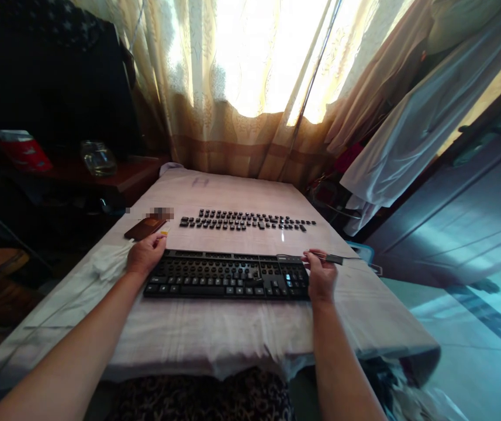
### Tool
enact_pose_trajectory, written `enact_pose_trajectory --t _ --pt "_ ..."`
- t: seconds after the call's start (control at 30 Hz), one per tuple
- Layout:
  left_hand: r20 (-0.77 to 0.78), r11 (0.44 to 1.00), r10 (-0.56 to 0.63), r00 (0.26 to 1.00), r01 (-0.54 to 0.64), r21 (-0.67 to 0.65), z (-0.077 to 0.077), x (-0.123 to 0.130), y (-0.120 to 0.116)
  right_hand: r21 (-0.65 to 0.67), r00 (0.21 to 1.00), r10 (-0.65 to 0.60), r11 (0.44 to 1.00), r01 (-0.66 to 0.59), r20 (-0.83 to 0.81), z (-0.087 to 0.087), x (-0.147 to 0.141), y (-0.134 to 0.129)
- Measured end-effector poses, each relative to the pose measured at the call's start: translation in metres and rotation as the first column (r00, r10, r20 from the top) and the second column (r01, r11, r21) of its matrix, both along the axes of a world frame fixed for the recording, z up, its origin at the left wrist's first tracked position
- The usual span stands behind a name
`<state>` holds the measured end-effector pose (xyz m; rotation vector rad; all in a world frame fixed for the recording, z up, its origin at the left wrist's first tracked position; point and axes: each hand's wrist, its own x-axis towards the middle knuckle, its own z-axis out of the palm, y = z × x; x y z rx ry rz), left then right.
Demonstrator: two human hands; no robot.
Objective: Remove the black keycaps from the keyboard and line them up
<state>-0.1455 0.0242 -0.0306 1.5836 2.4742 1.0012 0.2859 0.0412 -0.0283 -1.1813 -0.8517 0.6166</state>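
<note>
A black keyboard lies on the cloth-covered table, with many keys off its upper part and keys still in place along the lower rows. Loose black keycaps lie in rows behind it. My left hand is at the keyboard's left back corner, fingers closed; a small white and yellow item shows by its fingertips, too small to name. My right hand, at the right edge, pinches a thin tool with a dark handle, which points right.
A brown phone-like object and crumpled white cloth lie on the left of the table. Further left, a side table holds a glass jar and a red container. Curtains hang behind.
</note>
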Motion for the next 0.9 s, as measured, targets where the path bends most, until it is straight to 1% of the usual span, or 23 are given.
enact_pose_trajectory --t 0.07,0.13,0.17,0.23,0.33,0.43,0.63,0.9 --pt "-0.029 1.000 0.008 1.000 -0.008 -0.008 0.000 0.001 0.000 0.007 0.997 -0.061 0.998 0.062 -0.049 -0.006 0.016 0.000" --pt "-0.055 1.000 0.012 0.998 -0.013 -0.013 0.001 0.001 0.001 -0.004 0.991 -0.091 0.996 0.091 -0.097 -0.013 0.028 0.000" --pt "-0.066 1.000 0.014 0.998 -0.015 -0.014 0.001 0.001 0.001 -0.015 0.989 -0.087 0.996 0.086 -0.122 -0.016 0.031 0.000" --pt "-0.083 1.000 0.018 0.996 -0.019 -0.014 0.001 0.001 0.002 -0.046 0.985 -0.043 0.998 0.036 -0.169 -0.020 0.035 -0.001" --pt "-0.093 1.000 0.019 0.995 -0.020 -0.009 0.000 0.000 0.002 -0.081 0.973 0.058 0.994 -0.078 -0.224 -0.021 0.032 -0.001" --pt "-0.088 1.000 0.013 0.996 -0.013 0.001 0.000 0.000 0.002 -0.089 0.960 0.107 0.987 -0.135 -0.258 -0.019 0.028 -0.003" --pt "-0.061 1.000 0.003 0.998 -0.002 0.006 0.003 0.000 0.002 -0.084 0.951 0.120 0.985 -0.150 -0.283 -0.015 0.024 -0.006" --pt "0.013 1.000 -0.016 1.000 0.016 0.006 0.004 -0.001 -0.001 -0.109 0.963 0.157 0.977 -0.184 -0.220 -0.012 0.018 -0.010"
